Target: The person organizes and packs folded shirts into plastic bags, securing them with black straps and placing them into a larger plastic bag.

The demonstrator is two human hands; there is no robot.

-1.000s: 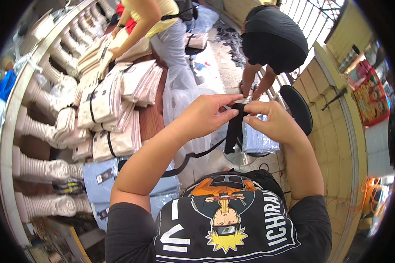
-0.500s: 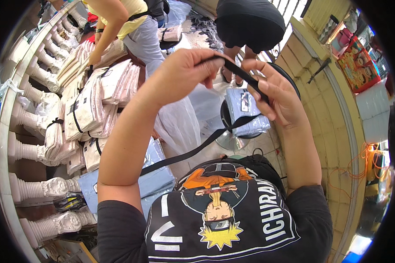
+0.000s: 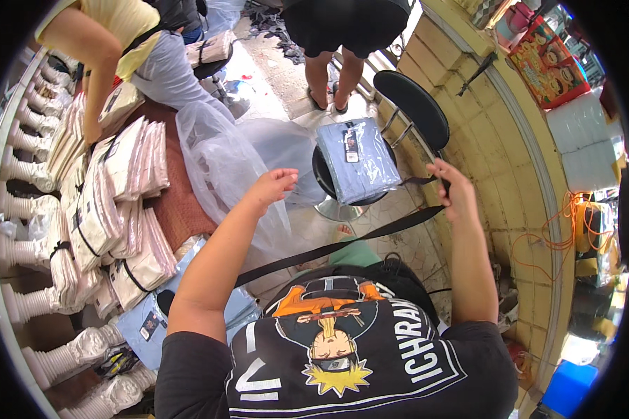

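Note:
My right hand (image 3: 456, 190) is closed around a long black strap (image 3: 342, 237), held out to the right of the stool. One stretch of the strap hangs slack from it across my front and passes behind my left forearm; a short end points toward the stool. My left hand (image 3: 274, 187) is in the air left of the stool, fingers curled in, with nothing visible in them. Between and beyond my hands, a stack of light blue clothes in clear plastic (image 3: 360, 160) rests on the round black stool (image 3: 321, 174). More blue packed clothes (image 3: 147, 328) lie by my left elbow.
Bundles of cream packed clothes (image 3: 129, 167), some tied with black bands, are piled at left along a white balustrade (image 3: 31, 209). A clear plastic sheet (image 3: 217, 153) drapes beside them. A person in yellow (image 3: 119, 42) reaches into the pile; another person stands ahead. A chair back (image 3: 412, 105) is behind the stool.
My hands have moved apart and lower; the left has let go of the strap, while the right has kept it. My view has shifted, showing the whole blue stack on the stool.

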